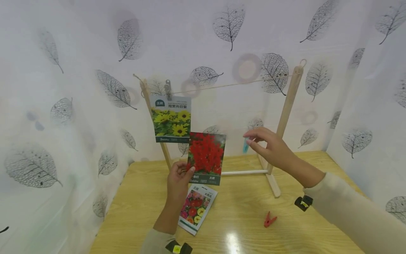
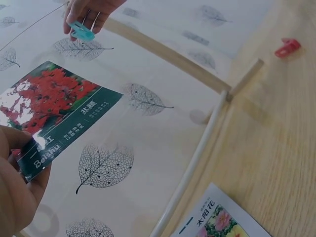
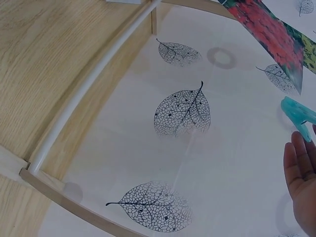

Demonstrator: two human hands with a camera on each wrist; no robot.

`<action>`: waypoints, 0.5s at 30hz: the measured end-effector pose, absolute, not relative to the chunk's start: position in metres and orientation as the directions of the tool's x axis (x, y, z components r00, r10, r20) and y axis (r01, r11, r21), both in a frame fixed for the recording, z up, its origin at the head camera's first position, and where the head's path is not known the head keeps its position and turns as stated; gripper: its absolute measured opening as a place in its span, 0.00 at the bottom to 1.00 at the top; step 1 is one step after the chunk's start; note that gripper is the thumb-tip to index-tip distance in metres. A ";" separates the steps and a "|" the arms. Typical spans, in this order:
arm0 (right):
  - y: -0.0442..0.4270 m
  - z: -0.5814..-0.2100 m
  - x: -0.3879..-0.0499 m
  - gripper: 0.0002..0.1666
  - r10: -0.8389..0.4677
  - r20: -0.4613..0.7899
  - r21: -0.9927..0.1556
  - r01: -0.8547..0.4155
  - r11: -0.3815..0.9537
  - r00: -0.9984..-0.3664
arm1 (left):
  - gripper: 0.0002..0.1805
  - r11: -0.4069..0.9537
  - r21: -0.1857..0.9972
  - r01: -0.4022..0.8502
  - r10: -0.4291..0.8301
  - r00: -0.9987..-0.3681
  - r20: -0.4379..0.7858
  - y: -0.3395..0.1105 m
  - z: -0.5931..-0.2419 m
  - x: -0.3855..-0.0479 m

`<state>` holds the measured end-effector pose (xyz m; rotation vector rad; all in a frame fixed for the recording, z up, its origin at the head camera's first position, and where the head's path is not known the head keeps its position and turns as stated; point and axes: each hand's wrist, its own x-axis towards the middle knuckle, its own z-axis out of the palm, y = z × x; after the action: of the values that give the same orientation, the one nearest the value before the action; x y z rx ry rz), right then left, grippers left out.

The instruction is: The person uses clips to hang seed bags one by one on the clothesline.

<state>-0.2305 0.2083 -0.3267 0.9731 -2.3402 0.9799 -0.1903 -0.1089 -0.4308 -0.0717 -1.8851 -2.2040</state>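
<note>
My left hand (image 1: 178,181) pinches the lower left corner of a seed packet with red flowers (image 1: 206,155), holding it upright below the string. To its right, my right hand (image 1: 269,144) pinches a light-blue clothespin (image 1: 245,145) between thumb and fingers, apart from the packet. In the left wrist view the clothespin (image 2: 81,31) shows turquoise above the red-flower packet (image 2: 49,106). A sunflower seed packet (image 1: 172,120) hangs at the left end of the string (image 1: 222,86) from a grey clip (image 1: 168,90). The right wrist view shows the turquoise clothespin (image 3: 298,116) at my fingertips.
On the wooden table (image 1: 136,211) lies a packet with mixed flowers (image 1: 197,209), below the left hand. A red clothespin (image 1: 270,220) lies at the front right. Wooden posts (image 1: 289,102) hold the string, and a white bar (image 1: 244,173) joins their feet.
</note>
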 end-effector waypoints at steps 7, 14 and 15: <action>0.211 -0.320 -0.233 0.16 -0.446 0.607 -0.439 -0.745 0.502 -0.658 | 0.17 -0.158 0.962 0.222 -0.137 -0.970 0.202 -0.107 -0.430 -0.191; 0.211 -0.312 -0.236 0.18 -0.464 0.638 -0.421 -0.782 0.459 -0.615 | 0.16 -0.222 0.942 0.253 -0.158 -0.962 0.221 -0.103 -0.428 -0.193; 0.211 -0.311 -0.236 0.18 -0.465 0.640 -0.419 -0.785 0.456 -0.612 | 0.16 -0.231 0.939 0.256 -0.157 -0.962 0.224 -0.103 -0.428 -0.193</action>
<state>-0.2359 0.2105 -0.3108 1.0481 -2.2729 0.9864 -0.1931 -0.1028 -0.4277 -0.1185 -1.7584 -2.2743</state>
